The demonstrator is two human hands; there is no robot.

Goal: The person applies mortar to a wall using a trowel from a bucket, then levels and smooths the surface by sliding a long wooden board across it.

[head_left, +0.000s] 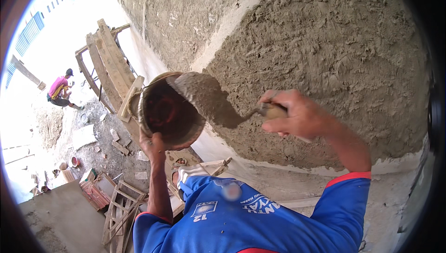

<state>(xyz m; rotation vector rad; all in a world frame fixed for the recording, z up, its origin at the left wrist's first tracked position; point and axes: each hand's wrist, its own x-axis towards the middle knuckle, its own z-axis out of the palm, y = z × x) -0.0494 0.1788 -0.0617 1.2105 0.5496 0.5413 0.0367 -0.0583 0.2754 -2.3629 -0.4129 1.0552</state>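
left hand [152, 145] holds mortar pan [169, 111]; right hand [297, 116] grips loaded trowel [209, 99]

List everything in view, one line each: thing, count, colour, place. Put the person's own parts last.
plastered wall: one, grey-brown wet mortar, top right
trowel: one, loaded with grey mortar, wooden handle, centre
mortar pan: one, round, dark inside, left of centre
wooden scaffold planks: several, pale brown, upper left
worker below: one, pink top, crouched on the ground, far left
wooden frames: a few, pale, lower left
blue shirt: one, red-trimmed sleeves, bottom
left hand: grips the pan's lower rim
right hand: grips the trowel handle
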